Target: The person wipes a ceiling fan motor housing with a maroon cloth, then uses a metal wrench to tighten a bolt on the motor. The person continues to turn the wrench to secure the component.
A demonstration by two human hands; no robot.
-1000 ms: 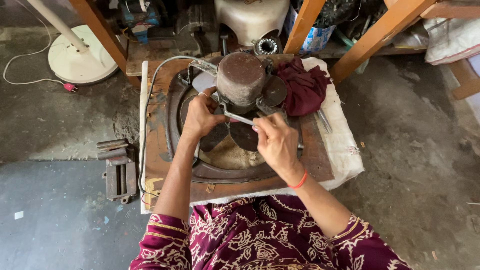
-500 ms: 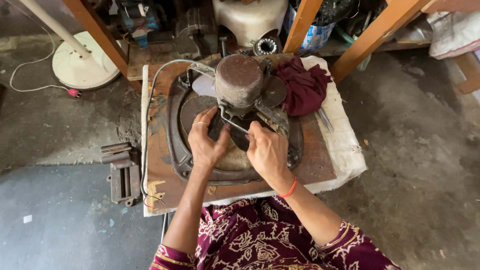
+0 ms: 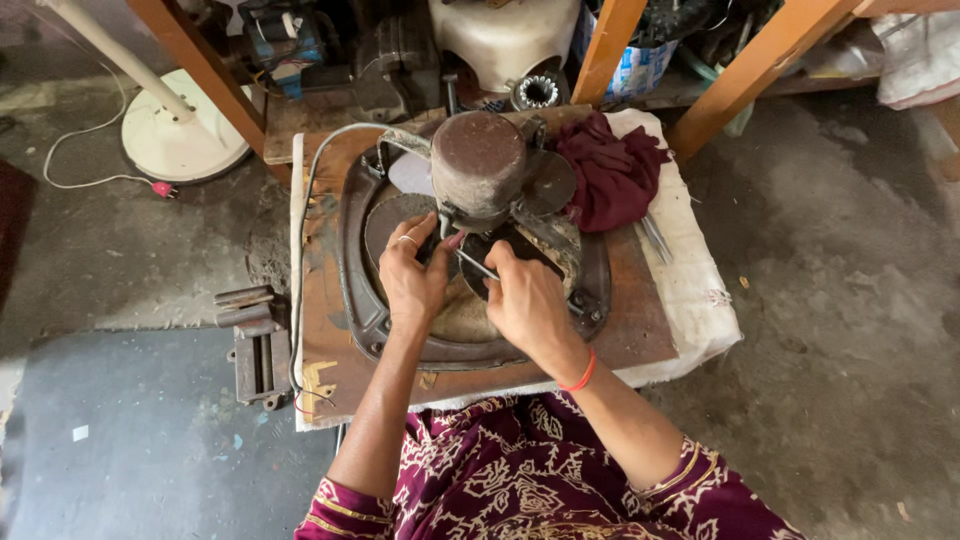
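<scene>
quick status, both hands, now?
Left hand: fingers curled, gripping under the fan motor; what they pinch cannot be told.
Right hand: closed on a thin metal tool.

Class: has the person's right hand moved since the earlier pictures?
Yes. The right hand has drawn back from the motor housing toward the person and slightly left, nearer the left hand.

A blue-and-white printed package [image 3: 640, 68], seemingly plastic, behind the orange post [image 3: 610, 48].

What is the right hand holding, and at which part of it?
The right hand holds a thin metal tool by its near end; the tip points at the fan motor. The left hand rests beside it.
</scene>
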